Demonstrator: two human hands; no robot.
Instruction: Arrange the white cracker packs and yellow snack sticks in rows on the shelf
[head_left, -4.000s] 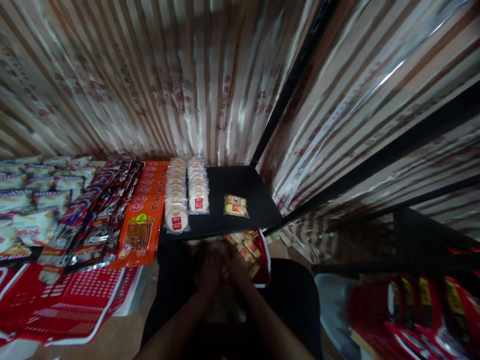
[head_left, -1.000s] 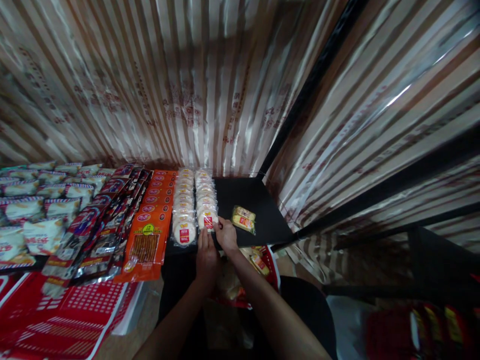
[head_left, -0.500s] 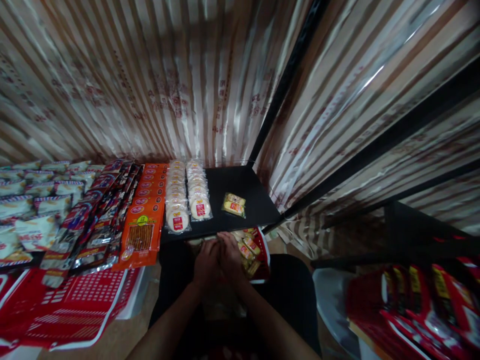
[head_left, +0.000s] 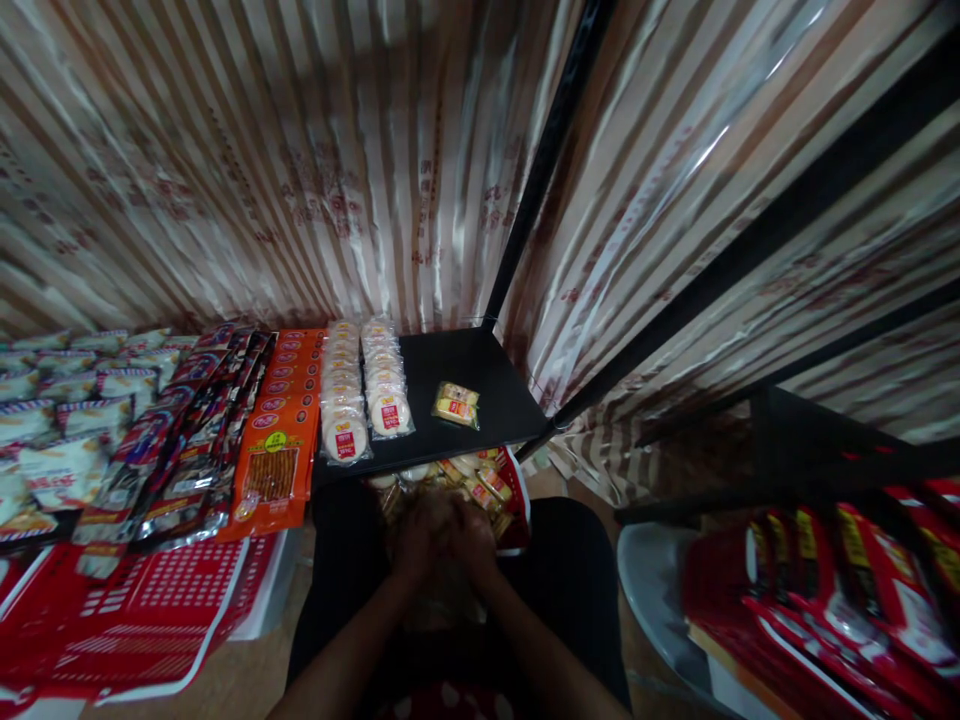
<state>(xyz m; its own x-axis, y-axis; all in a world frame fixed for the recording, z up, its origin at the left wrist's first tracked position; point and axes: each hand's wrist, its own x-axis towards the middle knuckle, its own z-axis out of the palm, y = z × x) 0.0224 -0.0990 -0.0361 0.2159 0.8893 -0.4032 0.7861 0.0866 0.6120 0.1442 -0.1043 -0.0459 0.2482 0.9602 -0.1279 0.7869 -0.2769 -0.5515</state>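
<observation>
My left hand (head_left: pixel 418 545) and my right hand (head_left: pixel 474 545) are close together, low in front of me, over a red basket (head_left: pixel 519 505) of small yellow and pale snack packs. Both hands are dark and blurred, so their fingers do not show clearly. Just beyond them is a black shelf (head_left: pixel 487 365). On it lie two rows of round white cake packs (head_left: pixel 386 385), and a single yellow pack (head_left: pixel 455 404) lies alone to their right.
Left of the cakes lie orange packs (head_left: pixel 281 430), dark red packs (head_left: pixel 191 440) and white packs (head_left: pixel 52 430). Flat red cartons (head_left: pixel 135 610) lie at lower left. Red bags (head_left: pixel 825 590) fill the lower right. Striped foil sheeting and black shelf bars stand behind.
A second ago both hands were at the front of the right cake row on the shelf. They have drawn back and down to the basket. The view has shifted slightly.
</observation>
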